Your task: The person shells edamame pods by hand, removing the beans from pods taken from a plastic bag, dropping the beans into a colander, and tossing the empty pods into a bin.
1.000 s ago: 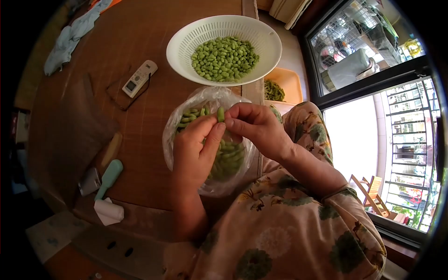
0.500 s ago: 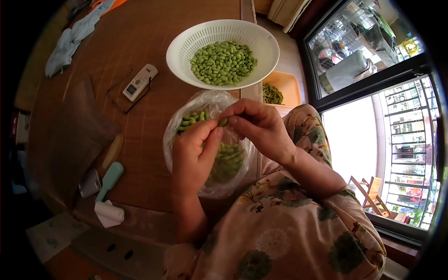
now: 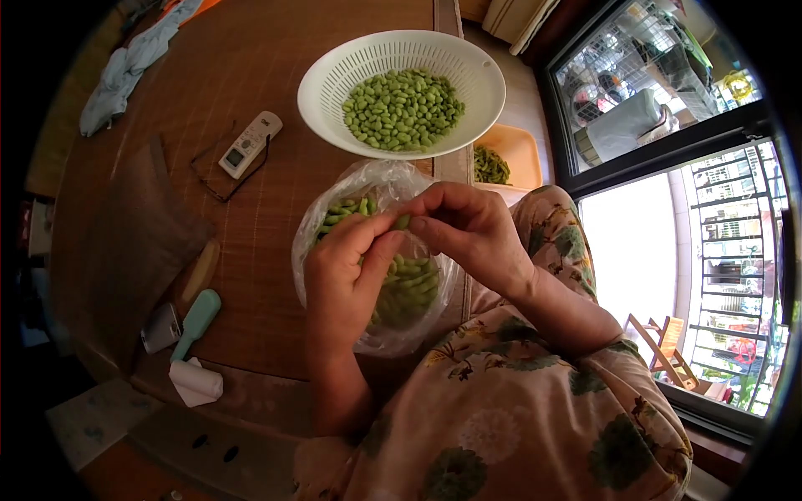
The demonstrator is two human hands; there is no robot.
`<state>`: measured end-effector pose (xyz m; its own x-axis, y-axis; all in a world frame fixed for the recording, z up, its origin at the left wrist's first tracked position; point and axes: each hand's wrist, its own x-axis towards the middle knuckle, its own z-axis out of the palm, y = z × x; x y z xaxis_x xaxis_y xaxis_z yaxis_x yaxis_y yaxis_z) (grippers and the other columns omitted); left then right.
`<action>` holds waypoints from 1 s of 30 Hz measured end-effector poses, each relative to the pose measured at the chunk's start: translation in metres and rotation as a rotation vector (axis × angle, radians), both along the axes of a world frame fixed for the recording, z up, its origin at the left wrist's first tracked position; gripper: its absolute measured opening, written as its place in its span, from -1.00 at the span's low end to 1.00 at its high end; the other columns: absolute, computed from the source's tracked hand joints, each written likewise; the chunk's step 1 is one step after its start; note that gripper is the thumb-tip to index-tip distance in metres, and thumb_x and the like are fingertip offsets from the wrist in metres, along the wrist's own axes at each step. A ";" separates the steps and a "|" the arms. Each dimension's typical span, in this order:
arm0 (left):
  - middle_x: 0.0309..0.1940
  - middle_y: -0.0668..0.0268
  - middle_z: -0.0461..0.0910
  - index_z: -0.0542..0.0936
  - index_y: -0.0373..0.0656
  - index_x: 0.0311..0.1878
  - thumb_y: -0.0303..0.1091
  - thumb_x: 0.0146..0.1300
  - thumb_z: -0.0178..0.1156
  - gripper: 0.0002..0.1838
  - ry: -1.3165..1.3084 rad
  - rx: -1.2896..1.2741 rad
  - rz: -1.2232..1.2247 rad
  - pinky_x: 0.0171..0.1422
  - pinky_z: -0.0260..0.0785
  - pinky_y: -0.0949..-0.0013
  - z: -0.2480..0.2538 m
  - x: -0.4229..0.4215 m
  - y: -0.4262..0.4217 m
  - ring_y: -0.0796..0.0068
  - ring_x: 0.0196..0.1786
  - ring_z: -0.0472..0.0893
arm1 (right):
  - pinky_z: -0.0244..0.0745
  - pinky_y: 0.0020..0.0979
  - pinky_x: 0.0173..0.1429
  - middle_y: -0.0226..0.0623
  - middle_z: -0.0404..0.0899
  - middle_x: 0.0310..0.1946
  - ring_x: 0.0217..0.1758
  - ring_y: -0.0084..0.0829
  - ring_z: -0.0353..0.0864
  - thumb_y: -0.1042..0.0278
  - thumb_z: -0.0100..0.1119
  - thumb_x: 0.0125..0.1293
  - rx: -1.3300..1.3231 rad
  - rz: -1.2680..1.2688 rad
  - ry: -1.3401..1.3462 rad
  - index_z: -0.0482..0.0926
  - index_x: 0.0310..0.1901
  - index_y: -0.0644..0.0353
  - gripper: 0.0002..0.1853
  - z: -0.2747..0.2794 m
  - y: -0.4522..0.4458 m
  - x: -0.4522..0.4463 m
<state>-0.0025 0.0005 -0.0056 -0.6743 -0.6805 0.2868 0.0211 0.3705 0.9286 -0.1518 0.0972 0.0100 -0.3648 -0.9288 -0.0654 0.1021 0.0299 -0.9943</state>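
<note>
Between the fingertips of my left hand [image 3: 347,259] and my right hand [image 3: 468,230] is a small green edamame pod [image 3: 402,222]. Both hands pinch it, and the fingers hide part of it. Below them lies a clear plastic bag [image 3: 313,242] holding many whole green pods [image 3: 411,288]. Just beyond the bag stands a white colander [image 3: 322,104] with a heap of shelled green beans [image 3: 404,110] in it.
An orange bin [image 3: 524,154] with green pod shells [image 3: 490,165] sits below the table edge at the right. On the brown table [image 3: 259,309] lie a remote control [image 3: 249,146], glasses [image 3: 219,194], a teal-handled object [image 3: 197,321] and a white roll [image 3: 196,382].
My hands stay together over the bag with only slight finger movement. The pod shows a little more between the fingertips. The view has shifted slightly.
</note>
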 end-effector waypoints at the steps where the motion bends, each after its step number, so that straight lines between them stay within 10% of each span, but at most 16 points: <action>1: -0.38 0.18 0.58 0.61 -0.34 -0.13 -0.51 0.23 0.28 -0.83 -0.003 -0.030 0.008 -0.27 0.39 0.41 0.000 0.000 -0.001 0.38 -0.37 0.58 | 0.42 -0.69 -0.27 -0.50 0.58 -0.35 -0.30 -0.77 0.50 0.52 0.20 0.33 0.014 0.006 -0.012 0.59 -0.12 0.33 -0.87 -0.001 0.000 -0.001; 23: -0.26 0.13 0.56 0.52 -0.22 -0.12 -0.52 0.22 0.16 -0.84 -0.234 -0.415 0.062 -0.11 0.36 0.05 -0.002 -0.008 0.004 0.01 -0.17 0.53 | 0.36 -0.62 -0.38 -0.45 0.58 -0.39 -0.47 -0.72 0.41 0.61 0.09 0.21 0.044 -0.108 -0.088 0.55 -0.24 0.29 -0.90 -0.006 -0.009 0.008; 30: -0.28 0.09 0.59 0.54 -0.30 -0.05 -0.48 0.34 0.09 -0.82 -0.130 -0.074 0.001 -0.12 0.41 0.21 0.003 -0.005 0.005 0.08 -0.22 0.59 | 0.38 -0.66 -0.27 -0.48 0.58 -0.37 -0.33 -0.73 0.47 0.56 0.11 0.21 0.035 -0.106 -0.144 0.59 -0.24 0.31 -0.89 -0.007 -0.009 0.009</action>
<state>-0.0074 0.0056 -0.0029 -0.7083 -0.6614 0.2467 -0.0978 0.4381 0.8936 -0.1427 0.0885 0.0031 -0.4447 -0.8821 -0.1552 0.2474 0.0455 -0.9678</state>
